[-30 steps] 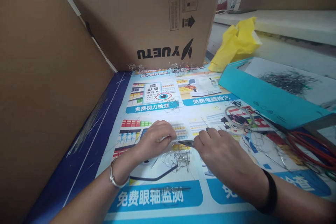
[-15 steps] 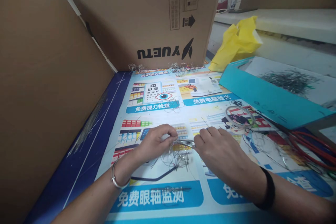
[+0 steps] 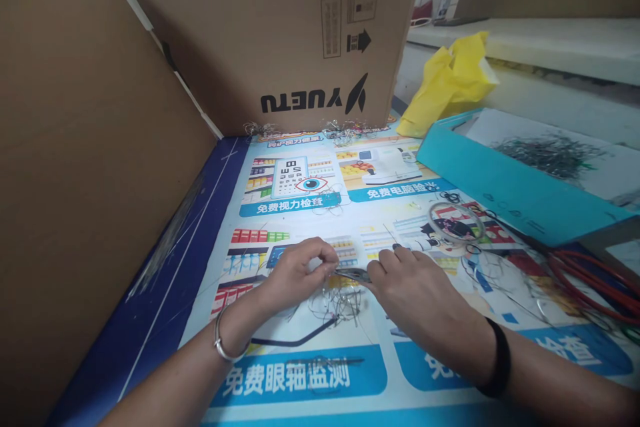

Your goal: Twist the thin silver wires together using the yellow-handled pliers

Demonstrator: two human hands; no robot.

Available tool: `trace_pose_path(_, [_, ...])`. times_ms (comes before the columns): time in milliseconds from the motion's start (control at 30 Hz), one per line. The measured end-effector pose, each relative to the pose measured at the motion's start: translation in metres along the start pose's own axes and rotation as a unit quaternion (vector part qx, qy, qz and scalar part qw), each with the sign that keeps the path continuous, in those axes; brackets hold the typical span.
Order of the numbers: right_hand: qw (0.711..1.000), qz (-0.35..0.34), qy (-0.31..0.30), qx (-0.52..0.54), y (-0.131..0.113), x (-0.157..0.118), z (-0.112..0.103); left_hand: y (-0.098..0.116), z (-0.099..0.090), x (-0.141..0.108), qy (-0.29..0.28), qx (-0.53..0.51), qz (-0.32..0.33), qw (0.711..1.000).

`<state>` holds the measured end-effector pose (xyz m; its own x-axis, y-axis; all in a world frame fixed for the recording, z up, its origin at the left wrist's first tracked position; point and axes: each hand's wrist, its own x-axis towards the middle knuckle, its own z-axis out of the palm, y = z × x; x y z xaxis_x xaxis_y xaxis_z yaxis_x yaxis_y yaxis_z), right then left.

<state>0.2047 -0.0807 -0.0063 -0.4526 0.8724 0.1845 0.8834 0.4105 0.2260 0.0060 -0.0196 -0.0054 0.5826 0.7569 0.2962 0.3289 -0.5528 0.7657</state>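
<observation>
My left hand (image 3: 303,273) is closed in a pinch at the middle of the printed mat; what its fingertips hold is too small to name. Wrapped around the handles of small metal pliers (image 3: 355,274), my right hand (image 3: 413,283) faces it from the right. The pliers' jaws point left and reach the left fingertips. Below them lies a tangle of thin wire pieces (image 3: 340,303). A few long dark strips (image 3: 325,361) rest nearer to me.
Cardboard panels (image 3: 250,33) stand behind and left. At right are a blue box (image 3: 505,177) holding dark wire bits, a yellow bag (image 3: 445,83), a coil of wire (image 3: 456,221) and red-handled cutters (image 3: 590,280). Wire scraps lie by the back panel.
My right hand has turned slightly and its wrist has shifted a little left, tilting the pliers. My left hand is almost still.
</observation>
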Motion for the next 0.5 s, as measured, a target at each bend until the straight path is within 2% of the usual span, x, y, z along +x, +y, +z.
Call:
trace_pose_path(133, [1.0,-0.006,0.006,-0.004,0.001,0.0,0.001,0.001,-0.001,0.001,-0.01,-0.011,-0.013,1.0])
trace_pose_path(333, [0.999,-0.006,0.024,-0.022,0.001,-0.001,0.002,0.0,-0.005,0.003,-0.073,-0.023,-0.063,0.995])
trace_pose_path(500, [0.999,-0.006,0.022,-0.03,0.0,-0.001,-0.001,0.001,-0.012,0.007,-0.1,0.021,-0.009,0.995])
